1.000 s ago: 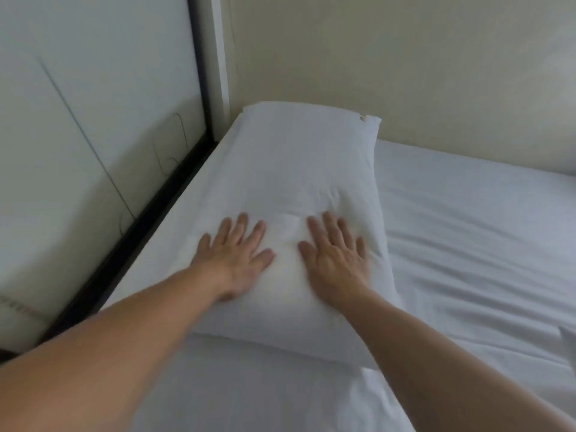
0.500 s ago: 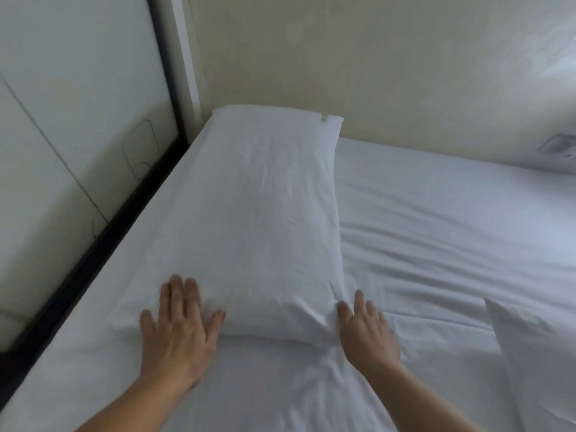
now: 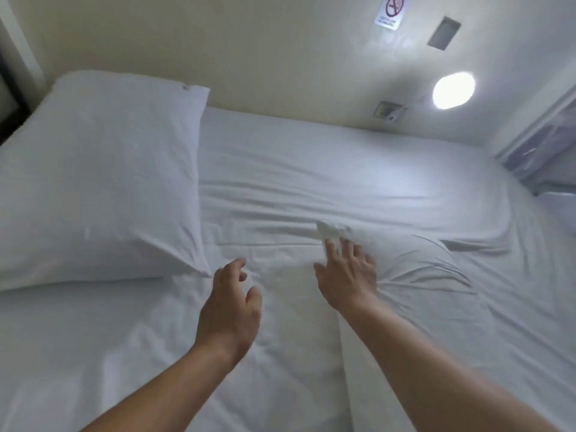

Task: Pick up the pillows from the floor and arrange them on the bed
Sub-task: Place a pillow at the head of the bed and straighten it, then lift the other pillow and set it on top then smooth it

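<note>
Bed: From my remote feed, a white sheet [image 3: 280,369] covered the whole mattress, creased into long folds across the middle and bunched near the centre.
Second pillow: A white pillow [image 3: 414,263] lay on the sheet to the right of centre, wrinkled, its near-left corner peaked upward; I could not make out its right and near edges against the sheet.
First pillow: A plump white pillow [image 3: 99,182] lay flat at the far left of the bed, its far end against the wall, a small tag at its far right corner too blurred to read.
Room: A cream wall [image 3: 249,51] ran behind the bed, carrying a lit round lamp [image 3: 453,90], a no-smoking sign [image 3: 389,10], a grey plate [image 3: 444,32] and a small socket [image 3: 386,109].
Cut off: A dark frame at far left and a pale grey fitting at far right were clipped by the picture edge; I could not tell what the latter was.
Left hand: I saw the left hand [image 3: 229,310] raised over the sheet between the pillows, fingers loosely curled, holding nothing.
Right hand: The right hand [image 3: 346,275] reached onto the second pillow's corner, fingers spread wide, fingertips touching the bunched fabric without gripping it.
</note>
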### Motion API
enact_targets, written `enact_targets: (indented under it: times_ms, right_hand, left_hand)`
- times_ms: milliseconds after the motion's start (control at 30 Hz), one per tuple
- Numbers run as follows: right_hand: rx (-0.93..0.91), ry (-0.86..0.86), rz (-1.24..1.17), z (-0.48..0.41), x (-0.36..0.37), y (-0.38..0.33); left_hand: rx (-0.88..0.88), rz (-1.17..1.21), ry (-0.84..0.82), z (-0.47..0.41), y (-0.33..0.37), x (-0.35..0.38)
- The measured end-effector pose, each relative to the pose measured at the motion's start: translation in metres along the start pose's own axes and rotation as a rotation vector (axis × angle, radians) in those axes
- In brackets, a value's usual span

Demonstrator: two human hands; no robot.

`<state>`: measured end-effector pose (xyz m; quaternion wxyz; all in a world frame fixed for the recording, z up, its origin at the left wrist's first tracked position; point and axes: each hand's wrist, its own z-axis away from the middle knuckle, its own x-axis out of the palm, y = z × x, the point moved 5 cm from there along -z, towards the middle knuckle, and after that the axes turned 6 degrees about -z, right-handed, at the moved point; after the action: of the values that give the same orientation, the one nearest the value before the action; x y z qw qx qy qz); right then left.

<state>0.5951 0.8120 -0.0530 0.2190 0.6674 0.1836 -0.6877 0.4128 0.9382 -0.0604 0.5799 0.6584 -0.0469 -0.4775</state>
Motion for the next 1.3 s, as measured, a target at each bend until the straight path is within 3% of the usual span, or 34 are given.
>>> enact_targets:
  times_ms: [133,233,300,367,433,533,600,667,733,833,967,1067,1200,1300]
  right_hand:
    - [0.247,0.02,0.005,0.074,-0.02,0.151]
    - [0.607,-0.088,-0.172,0.147,-0.011,0.266]
    - [0.793,-0.198,-0.314,0.191,0.012,0.319]
    - [0.839,-0.285,-0.474,0.222,0.047,0.342]
    - [0.805,-0.262,-0.64,0.231,0.078,0.344]
    - [0.807,-0.193,-0.628,0.223,0.098,0.346]
    - [0.799,-0.182,-0.597,0.218,0.101,0.345]
    - [0.764,-0.163,-0.617,0.22,0.096,0.338]
    - [0.715,-0.115,-0.619,0.227,0.08,0.33]
    - [0.619,0.012,-0.652,0.23,0.032,0.305]
    - [0.514,0.22,-0.74,0.23,-0.038,0.244]
    - [0.391,0.329,-0.781,0.241,-0.08,0.176]
    - [0.06,0.184,-0.673,0.278,-0.105,0.042]
    - [-0.348,-0.109,-0.712,0.32,-0.112,-0.077]
  left_hand:
    - [-0.029,-0.008,-0.262,0.089,0.047,0.114]
    - [-0.129,-0.034,-0.513,0.159,0.07,0.196]
    - [-0.158,-0.131,-0.582,0.188,0.074,0.234]
    - [-0.142,-0.271,-0.571,0.197,0.072,0.256]
    - [-0.138,-0.338,-0.517,0.194,0.067,0.268]
    - [-0.133,-0.383,-0.445,0.191,0.061,0.272]
    - [-0.228,-0.347,-0.362,0.192,0.048,0.265]
    - [-0.419,-0.282,-0.334,0.198,0.03,0.252]
    - [-0.484,-0.111,-0.343,0.21,0.026,0.239]
    - [-0.379,0.031,-0.226,0.211,0.045,0.194]
    - [-0.228,-0.042,-0.08,0.184,0.064,0.104]
    - [-0.195,-0.095,-0.055,0.185,0.027,0.055]
    - [-0.283,-0.132,-0.25,0.243,-0.075,0.032]
    - [-0.344,-0.01,-0.136,0.249,-0.112,-0.018]
